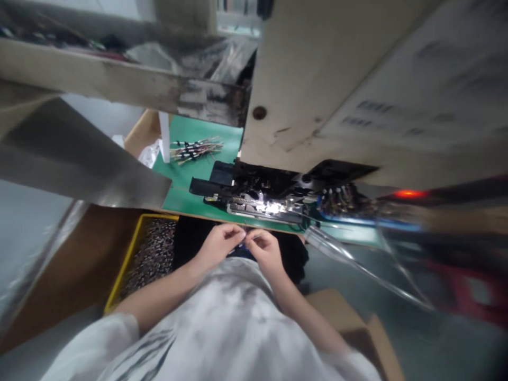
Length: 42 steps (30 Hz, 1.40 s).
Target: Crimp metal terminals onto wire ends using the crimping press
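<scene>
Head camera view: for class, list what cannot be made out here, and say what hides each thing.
Whatever the left hand and right hand pinch: tiny, covered by the fingers.
Small dark parts in the yellow plastic crate: too small to identify.
Black and metal machine: far part hidden by the beige overhanging panel.
Printed marks on that panel: blurred, unreadable.

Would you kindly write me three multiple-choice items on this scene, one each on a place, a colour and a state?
1. Where is the yellow tray relative to the left hand? A: to its right. B: to its left. C: held in it.
2. What colour is the mat under the wire bundle? A: red. B: blue. C: green.
3. How does the right hand stand? A: fingers pinching, beside the left hand. B: flat, far from it. C: gripping the tray.

Answers: 1 B, the tray lies left of the arm; 2 C, green shows around the wires; 3 A, both hands' fingers meet centrally.
</scene>
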Each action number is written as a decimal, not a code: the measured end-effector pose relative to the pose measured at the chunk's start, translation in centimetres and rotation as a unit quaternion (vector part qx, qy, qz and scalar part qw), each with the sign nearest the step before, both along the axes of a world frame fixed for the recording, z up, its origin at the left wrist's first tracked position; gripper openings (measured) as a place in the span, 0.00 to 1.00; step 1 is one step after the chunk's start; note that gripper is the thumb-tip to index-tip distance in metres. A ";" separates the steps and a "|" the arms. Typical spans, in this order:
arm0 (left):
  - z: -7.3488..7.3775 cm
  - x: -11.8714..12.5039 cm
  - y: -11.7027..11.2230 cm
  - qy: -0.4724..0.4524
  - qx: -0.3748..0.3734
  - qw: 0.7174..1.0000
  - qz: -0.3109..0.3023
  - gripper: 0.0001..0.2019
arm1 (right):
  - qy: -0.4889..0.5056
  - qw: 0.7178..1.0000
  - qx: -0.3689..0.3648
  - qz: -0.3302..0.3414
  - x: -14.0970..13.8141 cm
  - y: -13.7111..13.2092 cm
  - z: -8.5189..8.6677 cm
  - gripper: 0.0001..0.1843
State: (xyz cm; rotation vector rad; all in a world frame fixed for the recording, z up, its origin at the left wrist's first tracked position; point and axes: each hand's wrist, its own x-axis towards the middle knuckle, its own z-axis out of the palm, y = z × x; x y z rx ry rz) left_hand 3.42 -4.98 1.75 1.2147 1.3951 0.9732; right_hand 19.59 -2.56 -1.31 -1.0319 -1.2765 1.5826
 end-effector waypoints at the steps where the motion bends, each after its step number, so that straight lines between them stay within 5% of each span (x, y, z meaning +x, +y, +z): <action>1: 0.2 0.5 -0.1 0.024 0.027 0.999 0.018 0.12 | 0.010 1.000 -0.006 -0.021 -0.1 0.0 0.1 0.05; 5: 1.6 1.8 0.0 0.056 0.106 0.991 0.055 0.10 | 0.052 0.996 -0.005 -0.079 -0.3 -0.3 0.7 0.03; 10: 2.7 2.9 1.0 -0.054 0.016 0.998 0.041 0.12 | 0.022 0.986 0.101 -0.128 0.1 -0.3 1.9 0.03; 18: 2.9 3.4 2.7 -0.087 -0.041 0.995 -0.007 0.15 | -0.101 0.948 0.256 -0.163 1.7 0.6 3.3 0.09; 25: 4.4 3.0 3.8 0.043 0.026 0.997 -0.053 0.12 | -0.157 0.954 0.207 -0.149 2.8 1.7 4.2 0.05; 32: 4.9 3.9 3.9 0.246 0.105 0.961 -0.068 0.08 | -0.132 0.974 0.137 -0.126 3.0 3.2 4.8 0.05; 42: 3.9 3.9 4.1 0.172 0.149 0.972 -0.062 0.08 | -0.100 0.979 0.114 -0.139 3.1 3.4 5.2 0.05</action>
